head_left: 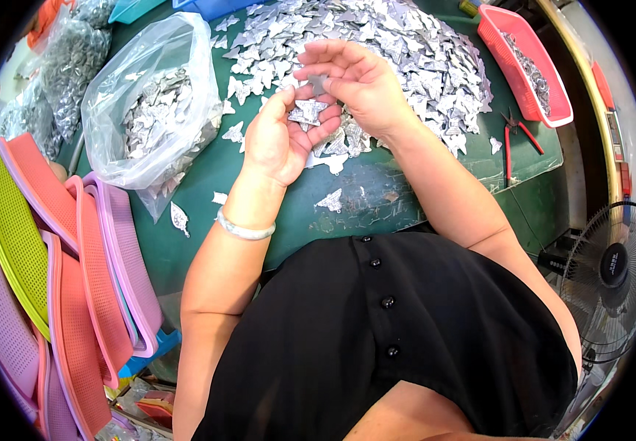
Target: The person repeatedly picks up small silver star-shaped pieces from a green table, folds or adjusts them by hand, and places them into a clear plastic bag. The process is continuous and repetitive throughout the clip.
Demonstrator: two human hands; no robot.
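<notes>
My left hand (283,136) is turned palm up, its fingers curled around a few flat silver metal pieces (307,112) with a raised pattern. Just above it, my right hand (362,84) pinches a small plain grey metal piece (318,84) between thumb and fingers. Behind both hands spreads a large heap of similar silver pieces (436,66) on the green tabletop (259,209). A few loose ones, such as a patterned piece (330,200) and a leaf-like piece (179,219), lie closer to me.
Left of my hands stands an open clear plastic bag (145,110) partly filled with silver pieces. Stacked plastic baskets (75,316) crowd the left side. At right are red-handled pliers (510,147), a pink basket (553,110) of small metal parts and a fan (605,279).
</notes>
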